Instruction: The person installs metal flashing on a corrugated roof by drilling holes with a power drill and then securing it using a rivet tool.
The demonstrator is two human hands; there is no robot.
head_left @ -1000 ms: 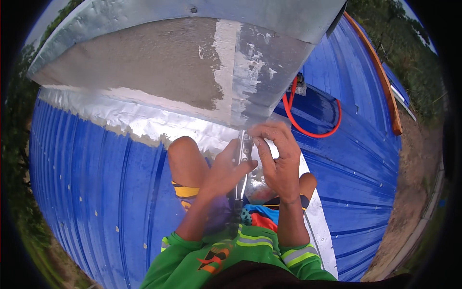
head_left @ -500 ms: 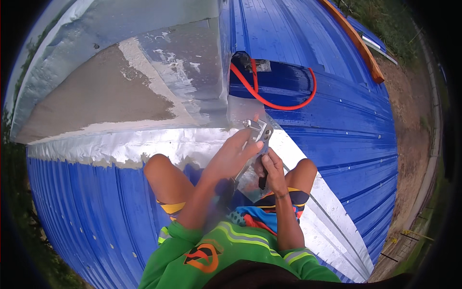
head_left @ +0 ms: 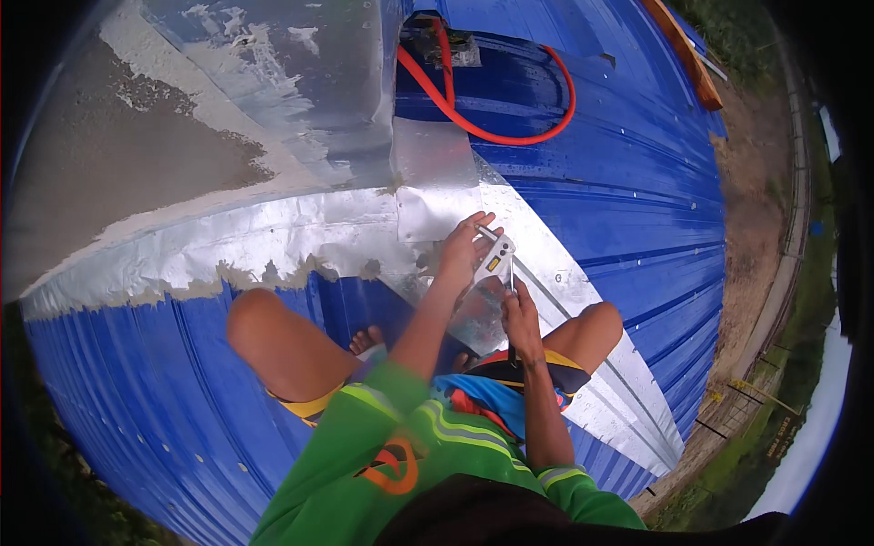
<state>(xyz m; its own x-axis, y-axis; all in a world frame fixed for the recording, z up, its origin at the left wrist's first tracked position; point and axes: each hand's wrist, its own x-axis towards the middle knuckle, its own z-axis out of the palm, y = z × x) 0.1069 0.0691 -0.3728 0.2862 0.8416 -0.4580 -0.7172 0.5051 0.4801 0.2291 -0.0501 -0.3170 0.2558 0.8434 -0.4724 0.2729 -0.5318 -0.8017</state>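
Observation:
A silver hand riveter [head_left: 496, 262] with dark-tipped handles is held in front of me, above the metal flashing. My right hand [head_left: 523, 323] is closed around one of its handles, whose black grip shows below the fist. At the tool's head, my left hand [head_left: 462, 250] has its fingers bent about the nose. Whether a rivet sits there is too small to tell. Beneath the tool lies a shiny silver flashing sheet [head_left: 439, 215] that meets a diagonal strip [head_left: 583, 332] running down to the right.
A red hose [head_left: 537, 140] loops over the blue corrugated roof [head_left: 628, 218]. To the left rises a grey, patchily coated wall [head_left: 164, 136]. An orange-brown beam [head_left: 685, 56] lies at the far right, near the roof edge. Bare ground [head_left: 751, 191] shows below that edge.
My view has shifted, so the hose and wall appear higher. The riveter has turned and its handles are spread wider. My left hand has moved to its nose; my right still grips a handle.

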